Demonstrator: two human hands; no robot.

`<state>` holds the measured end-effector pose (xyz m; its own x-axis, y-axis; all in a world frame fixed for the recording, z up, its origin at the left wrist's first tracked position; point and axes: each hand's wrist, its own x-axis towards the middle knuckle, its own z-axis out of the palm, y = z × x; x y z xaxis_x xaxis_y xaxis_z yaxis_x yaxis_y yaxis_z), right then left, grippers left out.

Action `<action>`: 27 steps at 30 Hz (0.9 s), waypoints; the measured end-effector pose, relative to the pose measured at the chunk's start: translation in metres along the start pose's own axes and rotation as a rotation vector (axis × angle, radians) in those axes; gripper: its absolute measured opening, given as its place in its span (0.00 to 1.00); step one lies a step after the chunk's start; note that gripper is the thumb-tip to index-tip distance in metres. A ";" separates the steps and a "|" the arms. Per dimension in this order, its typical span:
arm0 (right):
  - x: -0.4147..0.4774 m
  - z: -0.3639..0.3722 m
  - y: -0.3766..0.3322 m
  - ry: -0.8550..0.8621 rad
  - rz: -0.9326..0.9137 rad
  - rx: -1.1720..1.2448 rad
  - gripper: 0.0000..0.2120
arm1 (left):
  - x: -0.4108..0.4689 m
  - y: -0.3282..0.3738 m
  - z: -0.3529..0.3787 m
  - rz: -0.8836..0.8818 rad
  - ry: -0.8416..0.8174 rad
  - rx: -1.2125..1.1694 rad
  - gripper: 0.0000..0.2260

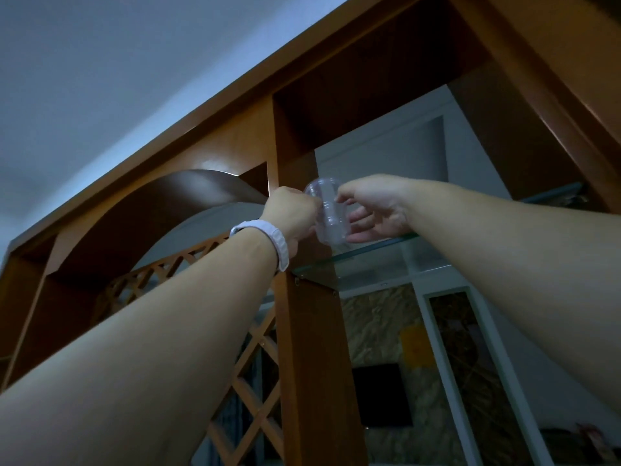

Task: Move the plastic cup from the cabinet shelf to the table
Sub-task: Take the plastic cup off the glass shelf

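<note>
Viewpoint: you are looking steeply up; both arms reach overhead to the wooden cabinet [295, 317].
Cup: the clear plastic cup [328, 215] sits between your hands, tilted toward you, its base at or just above the front edge of the glass shelf [376, 253]. Whether it touches the glass, I cannot tell.
Left hand: your left hand [291, 213] is curled closed against the cup's left wall; fingers hidden behind the knuckles. A white wristband [265, 237] sits at the wrist.
Right hand: your right hand [373, 210] pinches the cup near its upper wall, lower fingers loosely spread behind the body.
Why two hands: likely because thin plastic flexes and the reach is high; gripping from both sides steadies it.
Stage: lift-off from shelf, judged early; table not in view.
Risk: squeezing may buckle the wall; the post just left of the cup could catch it.
</note>
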<state>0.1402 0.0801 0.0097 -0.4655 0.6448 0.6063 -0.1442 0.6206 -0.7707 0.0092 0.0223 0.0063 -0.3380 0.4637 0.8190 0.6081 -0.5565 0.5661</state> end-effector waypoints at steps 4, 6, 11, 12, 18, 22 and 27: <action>-0.015 -0.006 0.000 -0.021 -0.103 0.144 0.16 | -0.006 0.003 -0.017 0.037 -0.070 -0.105 0.27; -0.023 -0.011 -0.003 -0.057 -0.131 0.208 0.14 | -0.016 0.010 -0.024 0.017 -0.184 -0.192 0.34; -0.047 -0.016 -0.003 -0.173 -0.189 0.241 0.15 | -0.041 0.024 -0.034 0.030 -0.330 -0.180 0.26; -0.052 -0.015 -0.001 -0.199 -0.197 0.246 0.17 | -0.046 0.025 -0.036 0.041 -0.339 -0.167 0.23; -0.080 -0.006 0.017 -0.322 -0.175 0.315 0.17 | -0.077 0.029 -0.049 0.046 -0.365 -0.065 0.24; -0.100 0.004 0.033 -0.403 -0.122 0.394 0.14 | -0.108 0.025 -0.058 0.002 -0.347 -0.066 0.28; -0.122 0.031 0.058 -0.508 -0.044 0.487 0.14 | -0.151 0.014 -0.077 -0.062 -0.309 -0.094 0.25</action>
<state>0.1613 0.0233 -0.1156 -0.7836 0.2618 0.5634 -0.4912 0.2941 -0.8199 0.0133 -0.1089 -0.1021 -0.1294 0.6782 0.7234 0.5190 -0.5753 0.6322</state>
